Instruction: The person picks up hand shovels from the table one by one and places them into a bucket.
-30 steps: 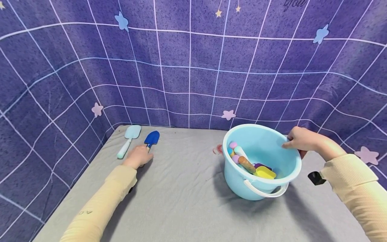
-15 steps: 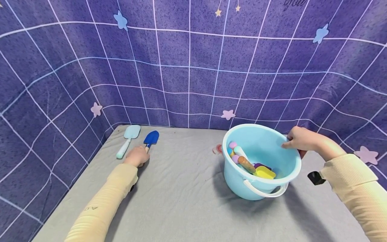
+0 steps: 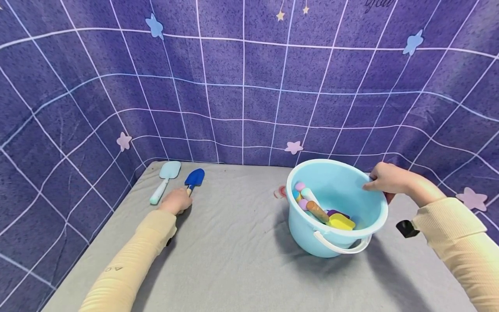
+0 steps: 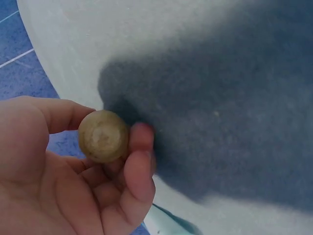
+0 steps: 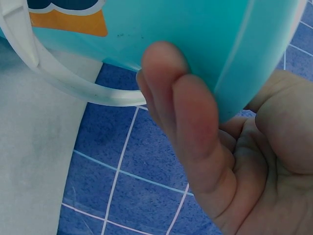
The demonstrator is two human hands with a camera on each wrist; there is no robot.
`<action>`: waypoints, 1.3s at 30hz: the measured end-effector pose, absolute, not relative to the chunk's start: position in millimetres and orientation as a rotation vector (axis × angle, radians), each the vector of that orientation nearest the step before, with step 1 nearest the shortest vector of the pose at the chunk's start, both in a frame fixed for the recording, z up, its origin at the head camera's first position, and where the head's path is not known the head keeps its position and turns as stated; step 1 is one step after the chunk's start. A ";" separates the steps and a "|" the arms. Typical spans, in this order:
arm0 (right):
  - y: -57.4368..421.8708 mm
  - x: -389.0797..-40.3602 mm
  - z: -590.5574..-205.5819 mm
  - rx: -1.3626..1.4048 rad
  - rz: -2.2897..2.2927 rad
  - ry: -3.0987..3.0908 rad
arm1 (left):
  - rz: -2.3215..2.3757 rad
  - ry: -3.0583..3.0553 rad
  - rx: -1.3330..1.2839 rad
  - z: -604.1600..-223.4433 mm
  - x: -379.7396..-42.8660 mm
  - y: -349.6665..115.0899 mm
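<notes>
At the left of the head view, my left hand (image 3: 176, 201) grips the wooden handle of a small trowel with a blue blade (image 3: 195, 177). Its round wooden handle end (image 4: 102, 136) shows between thumb and fingers in the left wrist view. On the right, a light blue bucket (image 3: 312, 242) stands tilted toward me, and my right hand (image 3: 387, 178) holds its far right rim, thumb inside and fingers outside. Inside the bucket lie a brown wooden handle (image 3: 317, 212), a yellow piece (image 3: 341, 222) and several other coloured items, partly hidden.
A pale blue trowel (image 3: 170, 170) lies left of my left hand on the grey cloth (image 3: 234, 242). The bucket's white carry handle (image 3: 339, 247) hangs at its front. Red marks (image 3: 280, 192) show beside the bucket. A purple gridded curtain (image 3: 241, 108) surrounds the back and sides.
My left hand has shifted slightly left and back along the trowel's handle, leaving more of the handle visible near the blade. The right hand and bucket look unchanged.
</notes>
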State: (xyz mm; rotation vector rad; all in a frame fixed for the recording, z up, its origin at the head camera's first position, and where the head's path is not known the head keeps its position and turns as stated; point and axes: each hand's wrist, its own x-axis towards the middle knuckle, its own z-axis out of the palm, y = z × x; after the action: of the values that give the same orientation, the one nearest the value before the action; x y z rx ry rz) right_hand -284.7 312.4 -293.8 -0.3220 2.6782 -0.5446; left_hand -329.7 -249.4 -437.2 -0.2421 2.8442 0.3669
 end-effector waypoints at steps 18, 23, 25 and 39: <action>313.4 -286.6 -293.9 -0.328 -0.547 2.670 | 0.311 2.947 -0.140 -406.4 -334.2 -243.1; 313.5 -286.1 -293.1 -0.332 -0.542 2.680 | 0.292 3.000 -0.156 -396.0 -338.2 -241.0; 313.4 -285.8 -292.6 -0.330 -0.540 2.682 | 0.284 3.009 -0.160 -391.9 -339.7 -240.5; 313.8 -285.5 -292.4 -0.329 -0.534 2.698 | 0.209 3.086 0.028 -353.8 -336.1 -226.4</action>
State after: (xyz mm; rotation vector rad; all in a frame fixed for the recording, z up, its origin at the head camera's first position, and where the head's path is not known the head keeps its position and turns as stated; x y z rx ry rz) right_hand -285.5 313.8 -292.4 -0.3291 2.6975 -0.5342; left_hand -336.1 -226.4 -353.8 0.0281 3.0856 0.2093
